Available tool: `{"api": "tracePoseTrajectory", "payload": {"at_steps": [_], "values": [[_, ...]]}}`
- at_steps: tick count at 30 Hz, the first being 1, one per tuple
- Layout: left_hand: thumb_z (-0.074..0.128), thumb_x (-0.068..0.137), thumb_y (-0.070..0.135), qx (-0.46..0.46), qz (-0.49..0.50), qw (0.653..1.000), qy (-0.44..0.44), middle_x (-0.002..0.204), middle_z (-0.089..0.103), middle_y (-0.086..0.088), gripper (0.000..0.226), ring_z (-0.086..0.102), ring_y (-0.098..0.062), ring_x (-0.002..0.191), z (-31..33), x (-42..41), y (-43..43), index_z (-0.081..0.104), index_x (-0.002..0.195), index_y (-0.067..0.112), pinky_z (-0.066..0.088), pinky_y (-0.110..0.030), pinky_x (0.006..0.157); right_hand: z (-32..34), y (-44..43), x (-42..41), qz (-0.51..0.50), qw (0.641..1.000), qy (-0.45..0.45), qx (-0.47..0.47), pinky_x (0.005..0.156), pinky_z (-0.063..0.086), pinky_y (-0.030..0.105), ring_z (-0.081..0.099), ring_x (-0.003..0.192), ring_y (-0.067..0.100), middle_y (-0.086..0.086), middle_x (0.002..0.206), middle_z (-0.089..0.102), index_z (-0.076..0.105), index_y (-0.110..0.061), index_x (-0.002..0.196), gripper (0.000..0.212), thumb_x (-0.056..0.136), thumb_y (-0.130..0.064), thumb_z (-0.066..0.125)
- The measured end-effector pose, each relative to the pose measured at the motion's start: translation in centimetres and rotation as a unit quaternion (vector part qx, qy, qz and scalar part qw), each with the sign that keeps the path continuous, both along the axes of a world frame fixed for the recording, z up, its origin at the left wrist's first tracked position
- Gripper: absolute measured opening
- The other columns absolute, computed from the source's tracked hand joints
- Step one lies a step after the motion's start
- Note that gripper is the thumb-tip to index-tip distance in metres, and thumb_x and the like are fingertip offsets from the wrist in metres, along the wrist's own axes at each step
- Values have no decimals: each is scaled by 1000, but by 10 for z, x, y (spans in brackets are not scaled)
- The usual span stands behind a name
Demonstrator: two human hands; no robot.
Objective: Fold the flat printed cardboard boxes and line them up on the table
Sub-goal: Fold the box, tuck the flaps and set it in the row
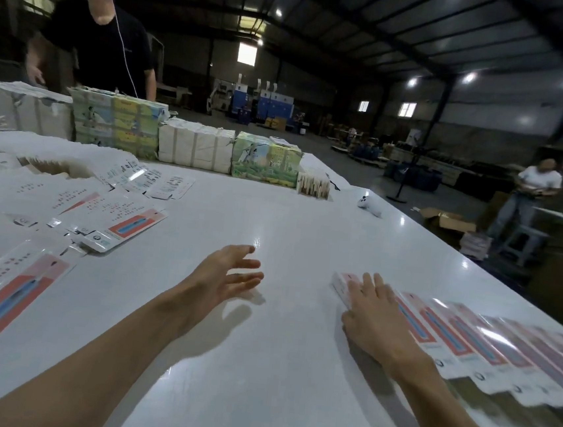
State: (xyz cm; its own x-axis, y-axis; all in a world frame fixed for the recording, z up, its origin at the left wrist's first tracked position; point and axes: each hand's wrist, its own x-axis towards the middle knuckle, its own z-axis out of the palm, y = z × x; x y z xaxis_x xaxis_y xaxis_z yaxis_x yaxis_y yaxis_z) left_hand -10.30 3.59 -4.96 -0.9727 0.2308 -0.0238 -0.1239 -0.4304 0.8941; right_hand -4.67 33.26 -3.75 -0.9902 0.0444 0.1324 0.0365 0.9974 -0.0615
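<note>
Two hands work over the white table. Left hand hovers mid-table, fingers spread, holding nothing. Right hand lies flat, fingers straight, on the leftmost folded box of the near-right row. Flat printed boxes lie scattered far left.

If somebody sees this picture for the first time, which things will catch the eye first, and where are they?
First come the two hands in the middle: the left hand hovers open above the white table, and the right hand lies flat on the left end of a row of folded boxes along the right edge. Next come the flat boxes spread on the left and the colourful bundles stacked at the far edge.
</note>
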Motion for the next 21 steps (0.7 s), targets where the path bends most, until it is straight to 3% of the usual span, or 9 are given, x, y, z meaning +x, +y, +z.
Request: {"api": "tracePoseTrajectory", "payload": {"at_steps": [2,5,8,12,14,16,18,21], "values": [[65,104,24,-13,4,1000,5,127,69,-22,30,76,-35,107,2,2,1,68,128,7,64,-34,84,-6,13,11,-34,999,17,-9,129,3,46,6,162,30,7,174,8,13,-18,165,63,110,-31,42],[61,106,19,-37,2,999,10,124,71,-19,25,76,-33,107,4,6,1,70,126,8,61,-38,95,-9,22,22,-47,998,48,8,128,19,45,31,151,24,3,163,30,25,-21,157,53,108,-33,44],[60,105,15,-53,-3,999,12,116,72,-17,23,76,-32,108,6,10,0,73,123,7,59,-40,101,-7,30,27,-67,996,50,43,128,26,45,40,142,22,2,154,38,31,-22,151,48,107,-32,47],[59,105,11,-54,-18,998,15,107,73,-15,22,75,-31,107,7,13,0,76,118,4,61,-35,97,3,18,23,-113,987,39,104,130,11,51,18,159,32,12,170,20,20,-12,161,63,107,-31,47],[58,105,11,-57,-23,998,16,106,74,-15,22,75,-30,106,7,13,0,77,116,5,61,-33,95,10,-5,16,-75,991,51,97,130,6,49,7,161,32,13,173,11,14,-10,163,65,110,-34,42],[58,104,11,-56,-21,998,19,104,74,-14,22,76,-30,104,5,11,0,79,112,7,61,-30,90,16,-39,3,-8,996,65,64,129,9,45,8,161,30,12,173,12,17,-10,163,63,111,-37,39],[58,103,11,-70,-11,997,29,101,75,-11,23,76,-26,98,4,9,0,80,109,11,60,-27,84,19,-76,-14,50,994,91,44,125,22,42,23,156,29,11,167,29,31,-10,158,56,110,-36,42],[55,101,10,-125,24,991,51,96,76,-8,26,73,-20,84,4,7,-3,80,108,14,56,-24,74,15,-131,-37,119,986,114,35,105,40,38,44,135,27,7,145,49,47,-14,141,40,105,-31,48]]}}
